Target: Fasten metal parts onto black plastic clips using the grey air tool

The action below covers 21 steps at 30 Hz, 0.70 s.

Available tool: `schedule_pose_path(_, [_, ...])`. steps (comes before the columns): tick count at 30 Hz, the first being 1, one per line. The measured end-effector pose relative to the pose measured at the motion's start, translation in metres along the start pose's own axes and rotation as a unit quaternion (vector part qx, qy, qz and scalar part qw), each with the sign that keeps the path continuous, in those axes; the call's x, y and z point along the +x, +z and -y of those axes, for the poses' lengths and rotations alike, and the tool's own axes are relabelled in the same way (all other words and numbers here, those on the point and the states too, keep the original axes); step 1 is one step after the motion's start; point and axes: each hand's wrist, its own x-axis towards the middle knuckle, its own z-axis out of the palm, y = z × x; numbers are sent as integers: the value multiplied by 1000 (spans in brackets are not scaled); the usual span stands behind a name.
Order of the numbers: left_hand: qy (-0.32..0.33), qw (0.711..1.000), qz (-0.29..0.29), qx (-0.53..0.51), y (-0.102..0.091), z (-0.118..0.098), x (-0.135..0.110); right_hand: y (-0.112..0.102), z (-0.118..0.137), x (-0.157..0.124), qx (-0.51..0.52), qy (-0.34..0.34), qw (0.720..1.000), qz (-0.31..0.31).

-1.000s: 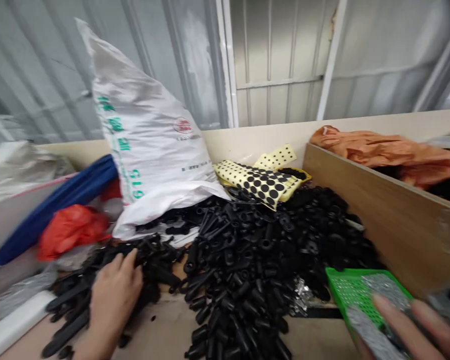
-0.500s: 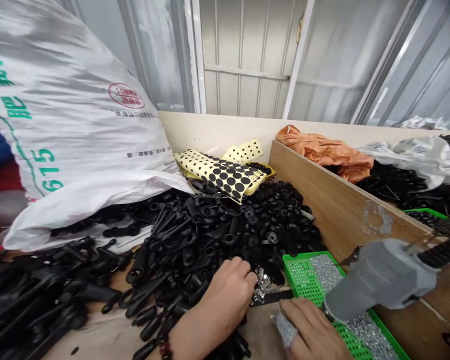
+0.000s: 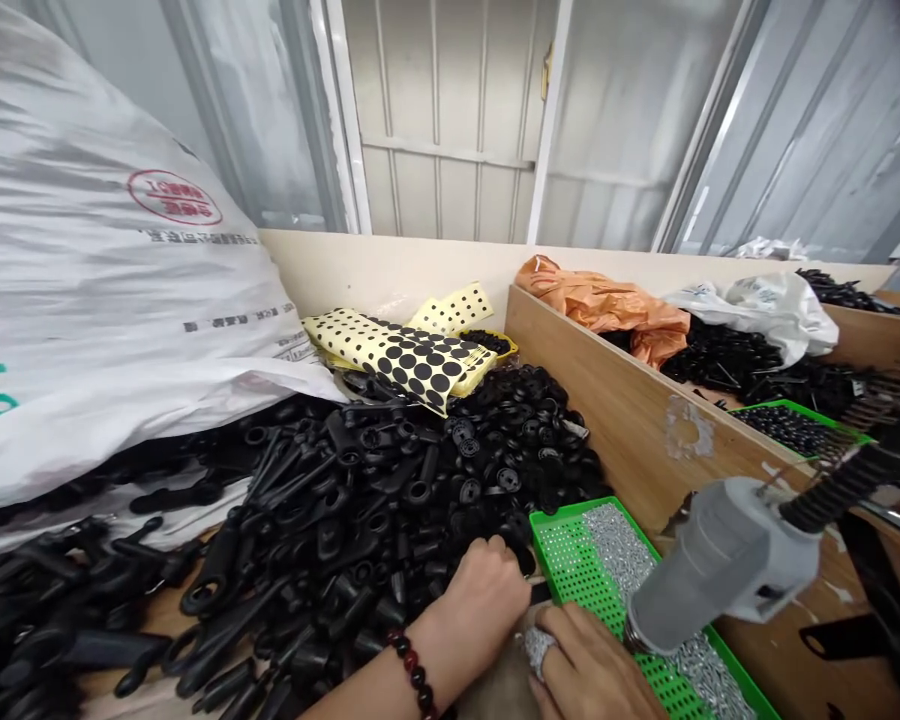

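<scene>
My left hand (image 3: 482, 603), with a dark bead bracelet (image 3: 414, 668) on the wrist, lies knuckles up on the near edge of a big heap of black plastic parts (image 3: 360, 500), fingers curled down into it. What it grips is hidden. My right hand (image 3: 596, 672) is just beside it at the bottom edge, closed around a small clump of silver screws (image 3: 537, 650). Both hands sit at the near left corner of a green perforated tray (image 3: 570, 560) that holds more silver screws. A grey power tool (image 3: 720, 565) on a coiled black cord hangs over the tray.
A large white printed sack (image 3: 97, 330) lies on the left. Yellow sheets of black dots (image 3: 412, 355) rest behind the heap. A wooden divider (image 3: 615, 400) separates the neighbouring bay, which holds an orange bag (image 3: 607, 305), a white bag (image 3: 765, 305), more black parts and another green tray (image 3: 795, 425).
The view swung right. My left hand moved from the left side of the heap to the tray's corner. My right hand came in beside it, and the grey tool came into view.
</scene>
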Motion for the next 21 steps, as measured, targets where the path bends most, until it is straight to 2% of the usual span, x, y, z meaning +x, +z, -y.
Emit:
schedule_pose_path(5, [-38,995,-28,-91,7,11,-3,-4,-3,-1,17,26,999,23])
schedule_pose_path(7, [-68,983,-48,-163,7,19,-7,-9,-3,0,17,46,998,30])
schedule_pose_path(9, [-98,959,-66,-257,4,24,-12,-14,-2,3,4,65,998,20])
schedule_pose_path(12, [-133,895,-69,-419,2,24,-19,-23,1,10,-19,85,996,-10])
schedule_pose_path(15, [-160,810,-46,-562,4,15,-23,-33,4,19,-24,101,994,-40])
schedule_pose_path(18, [-184,729,-32,-659,9,5,-24,-40,7,26,19,114,992,-55])
schedule_pose_path(21, [-194,670,-36,-716,13,-1,-25,-42,8,27,70,125,989,-42])
